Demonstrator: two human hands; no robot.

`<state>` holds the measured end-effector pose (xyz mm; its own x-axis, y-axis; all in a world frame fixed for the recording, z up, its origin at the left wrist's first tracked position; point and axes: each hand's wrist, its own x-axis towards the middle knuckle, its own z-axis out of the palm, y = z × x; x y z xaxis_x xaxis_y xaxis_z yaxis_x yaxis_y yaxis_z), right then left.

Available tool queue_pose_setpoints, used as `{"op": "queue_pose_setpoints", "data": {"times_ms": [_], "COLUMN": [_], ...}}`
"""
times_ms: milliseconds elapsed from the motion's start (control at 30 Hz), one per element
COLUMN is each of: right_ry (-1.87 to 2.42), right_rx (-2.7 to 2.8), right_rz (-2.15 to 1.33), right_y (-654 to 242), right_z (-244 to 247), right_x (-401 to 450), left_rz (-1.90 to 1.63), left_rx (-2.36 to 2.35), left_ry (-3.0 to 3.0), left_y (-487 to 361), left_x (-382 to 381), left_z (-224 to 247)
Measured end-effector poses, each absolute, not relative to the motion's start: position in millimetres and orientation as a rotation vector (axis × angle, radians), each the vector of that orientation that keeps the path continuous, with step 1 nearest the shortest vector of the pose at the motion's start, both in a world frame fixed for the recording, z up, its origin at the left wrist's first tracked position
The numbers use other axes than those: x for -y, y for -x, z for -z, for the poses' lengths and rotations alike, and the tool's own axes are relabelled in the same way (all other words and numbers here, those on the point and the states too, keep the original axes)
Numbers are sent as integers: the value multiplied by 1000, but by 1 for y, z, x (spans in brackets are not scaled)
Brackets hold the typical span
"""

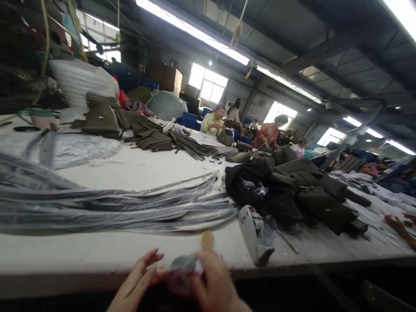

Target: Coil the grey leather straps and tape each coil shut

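My right hand [217, 281] is closed round a small rounded thing [183, 265], greyish on top and reddish below; motion blur hides its exact kind. To its left, my left hand [138, 279] holds nothing that I can see, its fingers stretched out and pointing toward that thing. Both hands are at the front edge of the white table [107, 255]. Just beyond the right hand lies a small round yellow piece [207, 239], perhaps a lid. A white tape dispenser [255, 236] stands to the right, near the table edge.
Long grey plastic-wrapped straps [113, 208] stretch across the left of the table. Dark olive bags [312, 190] and a black cloth bag [260, 186] are heaped at right. A pink-green mug [40, 117] stands far left. Co-workers sit further back; another person's hand [396, 225] shows at right.
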<state>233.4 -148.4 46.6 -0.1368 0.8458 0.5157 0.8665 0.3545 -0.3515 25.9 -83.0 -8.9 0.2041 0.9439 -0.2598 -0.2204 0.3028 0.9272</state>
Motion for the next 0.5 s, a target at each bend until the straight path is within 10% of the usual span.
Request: {"op": "queue_pose_setpoints", "data": {"times_ms": [233,500], "right_ry": [1712,1964], "right_rx": [1372,2138], "right_rz": [1010,181], "right_y": [-410,-339], "right_z": [-141,-35], "right_x": [65,-27], "left_rz": [-889,-880], "left_rx": [-1050,-962], "left_ry": [-987,-1049], "left_y": [-15,-20], "left_x": [83,96], "left_z": [4,3]}}
